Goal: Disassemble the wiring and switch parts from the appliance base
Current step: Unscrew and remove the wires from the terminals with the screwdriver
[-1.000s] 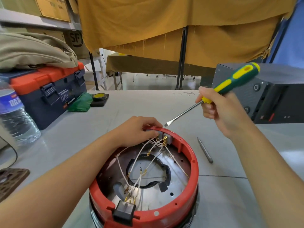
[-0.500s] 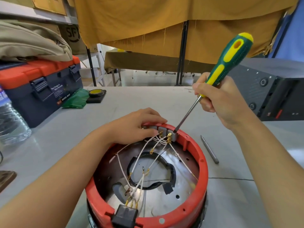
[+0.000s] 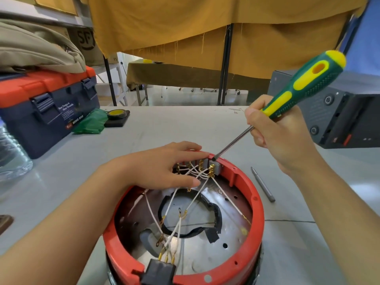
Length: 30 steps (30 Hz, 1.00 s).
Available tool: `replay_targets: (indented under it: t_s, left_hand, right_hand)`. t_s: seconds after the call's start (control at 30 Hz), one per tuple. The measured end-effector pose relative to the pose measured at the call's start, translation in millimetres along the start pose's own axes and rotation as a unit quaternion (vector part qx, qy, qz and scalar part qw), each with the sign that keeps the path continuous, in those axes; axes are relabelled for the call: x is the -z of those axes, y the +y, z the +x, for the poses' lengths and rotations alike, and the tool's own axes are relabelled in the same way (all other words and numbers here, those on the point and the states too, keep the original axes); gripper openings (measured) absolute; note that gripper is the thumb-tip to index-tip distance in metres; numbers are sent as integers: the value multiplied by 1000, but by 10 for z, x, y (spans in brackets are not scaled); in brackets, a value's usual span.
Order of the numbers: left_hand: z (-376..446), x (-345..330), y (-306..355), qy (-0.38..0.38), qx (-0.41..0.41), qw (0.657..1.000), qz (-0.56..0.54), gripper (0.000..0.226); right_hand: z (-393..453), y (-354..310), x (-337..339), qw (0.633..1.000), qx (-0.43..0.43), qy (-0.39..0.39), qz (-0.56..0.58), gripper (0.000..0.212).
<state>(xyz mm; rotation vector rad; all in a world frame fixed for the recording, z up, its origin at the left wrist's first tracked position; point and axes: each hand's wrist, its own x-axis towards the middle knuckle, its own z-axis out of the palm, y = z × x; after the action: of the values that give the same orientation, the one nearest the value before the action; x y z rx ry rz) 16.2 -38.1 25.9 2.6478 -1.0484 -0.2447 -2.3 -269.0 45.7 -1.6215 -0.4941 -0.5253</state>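
**benchrat:** So what's on the table? Start with the closest stuff.

**sparky_k:** Nearest is the round red plastic appliance base with a shiny metal floor [image 3: 255,202], sitting on the grey tabletop [image 3: 154,128] right in front of the person. Its near edge is cut off by the bottom of the frame. A black plug socket block [image 3: 158,272] is notched into the near rim, also partly cropped. Thin white wires with brass ring terminals [image 3: 174,200] fan up from it across a black-taped cutout in the floor to the grey switch block with brass tabs [image 3: 213,167] on the far rim.

**benchrat:** How many wires?

**sparky_k:** Hard to say, they cross and bunch up. One base, one socket. The switch block is half hidden under fingers.

**benchrat:** Hands?

**sparky_k:** Left hand [image 3: 164,167] lies over the far rim, fingers fairly straight, pressing on the rim and switch area, not wrapped around anything. Right hand [image 3: 281,132] is curled tight round one green-and-yellow flathead screwdriver [image 3: 304,83], tip touching the rim just beside the switch block.

**benchrat:** Further out?

**sparky_k:** One slim grey metal rod [image 3: 263,185] lies right of the base. Farther: a navy toolbox with an orange lid [image 3: 47,103], a roll of yellow tape [image 3: 115,114], a clear water bottle [image 3: 12,155] cut off at left, and a dark grey equipment box [image 3: 349,116].
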Motion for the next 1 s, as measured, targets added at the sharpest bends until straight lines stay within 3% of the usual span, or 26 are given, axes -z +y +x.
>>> replay_targets:
  t_s: [0.4,0.7,1.0]
  left_hand:
    - [-128,-104,2,61,4,998,11,67]
    - [-139,-133,9,64,10,997,38,68]
    - [-159,-126,31,51,2,997,54,54]
  right_hand:
    - [-60,-30,-8,1000,22,-8,-9,24]
    - [-104,-31,-32,999,37,2,-25,22]
    - [-101,-37,-40,999,39,-16,-35,22]
